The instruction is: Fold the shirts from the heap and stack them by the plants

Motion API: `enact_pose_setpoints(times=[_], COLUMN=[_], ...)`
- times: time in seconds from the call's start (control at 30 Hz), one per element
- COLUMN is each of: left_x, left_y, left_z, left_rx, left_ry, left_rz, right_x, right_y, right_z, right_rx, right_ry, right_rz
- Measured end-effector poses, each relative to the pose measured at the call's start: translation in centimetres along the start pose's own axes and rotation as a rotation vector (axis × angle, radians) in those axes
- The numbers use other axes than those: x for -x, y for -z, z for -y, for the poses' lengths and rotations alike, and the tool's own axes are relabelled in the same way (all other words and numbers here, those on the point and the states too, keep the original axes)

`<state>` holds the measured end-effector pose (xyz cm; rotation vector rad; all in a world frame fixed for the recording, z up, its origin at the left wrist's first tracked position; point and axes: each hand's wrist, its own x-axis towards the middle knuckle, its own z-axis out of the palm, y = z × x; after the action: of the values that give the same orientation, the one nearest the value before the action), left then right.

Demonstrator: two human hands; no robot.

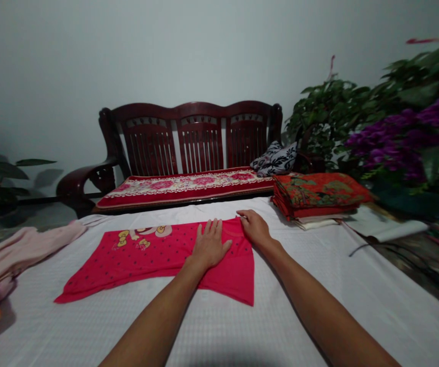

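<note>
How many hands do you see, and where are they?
2: the left hand lies flat on the bright pink garment, and the right hand is at its far right corner. I see no others.

Both bare forearms reach forward and converge. The left hand (211,245) lies palm down, fingers extended forward, thumb angled out rightward; the right hand (256,227), just beside it, turns inward, its fingers bent and pointing left.

Txt, labels, brands, nos., signs — none legible in view.
</note>
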<state>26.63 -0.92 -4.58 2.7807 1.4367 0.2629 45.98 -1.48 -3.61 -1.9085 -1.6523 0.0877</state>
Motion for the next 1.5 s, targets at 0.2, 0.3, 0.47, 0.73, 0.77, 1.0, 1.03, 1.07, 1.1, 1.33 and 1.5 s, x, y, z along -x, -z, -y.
enact_pose_setpoints(times=[0.2,0.3,0.47,0.73,0.77,1.0,1.03,1.07,1.1,1.33,1.5], left_x=[0.0,0.0,0.0,0.0,0.0,-0.1,-0.1,-0.1,-0.1,-0.1,-0.2], left_y=[0.1,0.2,0.2,0.1,0.1,-0.1,-0.1,-0.1,-0.1,-0.2,-0.4], left_z=[0.0,0.0,-0.1,-0.1,-0.1,0.0,0.0,0.0,0.0,0.3,0.4], left_rx=[0.02,0.029,0.023,0.012,0.014,0.024,0.025,0.025,0.025,0.028,0.054], left_ry=[-0.001,-0.006,0.0,-0.007,-0.006,-0.004,-0.003,-0.003,-0.003,-0.019,-0.016], left_rz=[0.003,0.0,0.006,-0.007,-0.008,-0.011,-0.009,-0.007,-0.006,-0.013,0.004], right_x=[-0.9,-1.0,-0.9,-0.5,-0.5,-0.2,-0.1,0.0,0.2,1.9,2.4], right_y=[0.3,0.4,0.5,0.1,0.1,0.6,0.6,0.6,0.6,-0.9,-1.3], right_z=[-0.3,0.0,0.4,0.2,0.1,0.2,0.5,0.8,1.3,2.9,2.0], right_rx=[0.073,0.133,0.27,0.295,0.281,0.126,0.102,0.074,0.045,0.153,0.301], right_ry=[0.075,0.052,-0.023,-0.078,-0.076,-0.06,-0.034,-0.003,0.03,0.089,0.028], right_rz=[0.116,0.107,0.073,0.014,0.005,-0.129,-0.147,-0.158,-0.158,0.099,0.248])
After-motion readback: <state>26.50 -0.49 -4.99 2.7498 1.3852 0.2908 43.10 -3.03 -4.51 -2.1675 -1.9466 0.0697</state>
